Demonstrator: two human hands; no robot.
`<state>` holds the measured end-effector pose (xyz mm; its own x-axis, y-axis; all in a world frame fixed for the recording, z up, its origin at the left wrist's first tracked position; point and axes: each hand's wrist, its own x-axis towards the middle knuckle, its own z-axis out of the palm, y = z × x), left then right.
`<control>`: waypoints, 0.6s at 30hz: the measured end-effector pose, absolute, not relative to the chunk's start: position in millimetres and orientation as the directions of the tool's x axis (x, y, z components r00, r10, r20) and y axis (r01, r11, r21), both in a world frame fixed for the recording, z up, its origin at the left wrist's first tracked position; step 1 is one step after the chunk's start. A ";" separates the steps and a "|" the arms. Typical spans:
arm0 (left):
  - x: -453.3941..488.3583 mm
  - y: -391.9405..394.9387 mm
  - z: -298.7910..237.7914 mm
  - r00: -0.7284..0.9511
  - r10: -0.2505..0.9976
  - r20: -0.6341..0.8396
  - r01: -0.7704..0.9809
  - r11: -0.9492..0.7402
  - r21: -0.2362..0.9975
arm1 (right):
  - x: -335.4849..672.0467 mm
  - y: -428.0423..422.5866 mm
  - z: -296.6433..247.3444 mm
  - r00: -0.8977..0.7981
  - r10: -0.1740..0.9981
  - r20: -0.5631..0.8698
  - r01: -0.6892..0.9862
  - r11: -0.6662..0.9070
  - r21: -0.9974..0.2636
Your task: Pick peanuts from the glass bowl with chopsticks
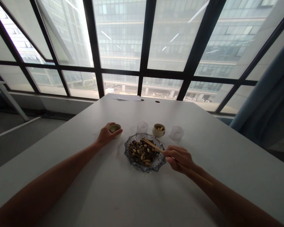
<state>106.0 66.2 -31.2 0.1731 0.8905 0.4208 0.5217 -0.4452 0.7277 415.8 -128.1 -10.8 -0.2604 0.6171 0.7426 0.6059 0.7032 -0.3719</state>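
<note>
My left hand (107, 135) is wrapped round a small green-lined cup (115, 127) on the table, left of the glass dish. In my right hand (180, 158) is a pair of wooden chopsticks (153, 145), their tips over the far part of the dish's contents. The scalloped glass dish (161, 162) holds a mix of dark sunflower seeds (136, 156) and pale nuts (146, 161) that look like peanuts or pistachios. Whether the chopstick tips grip a piece is too small to tell.
Behind the dish stand a translucent plastic cup (142, 127), a cream cup (158, 132) with several nuts inside, and another translucent cup (176, 133). Papers (123, 97) lie at the white table's (104, 195) far end, by the windows. A blue curtain (262, 94) hangs at right.
</note>
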 end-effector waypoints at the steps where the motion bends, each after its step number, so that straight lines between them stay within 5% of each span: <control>1: 105.8 66.3 -31.7 0.175 0.892 0.418 0.522 -0.444 0.728 | 414.6 -127.5 -11.2 -0.200 0.628 0.752 0.609 0.681 -0.406; 4: 103.3 67.6 -32.9 0.197 0.896 0.397 0.529 -0.438 0.726 | 409.5 -122.8 -11.4 0.129 0.689 0.713 0.544 0.552 -0.632; 8: 99.2 70.7 -26.7 0.234 0.863 0.448 0.575 -0.494 0.652 | 409.4 -109.4 -8.1 0.489 0.732 0.474 0.225 0.419 -0.880; 13: 126.5 62.4 5.0 0.365 0.703 0.611 0.664 -0.656 0.358 | 423.0 -95.1 -8.3 0.630 0.721 0.289 0.001 0.372 -0.928; 18: 189.8 54.8 27.7 0.599 0.679 0.424 0.631 -0.726 0.272 | 428.0 -94.4 -9.2 0.664 0.684 0.303 0.022 0.386 -0.922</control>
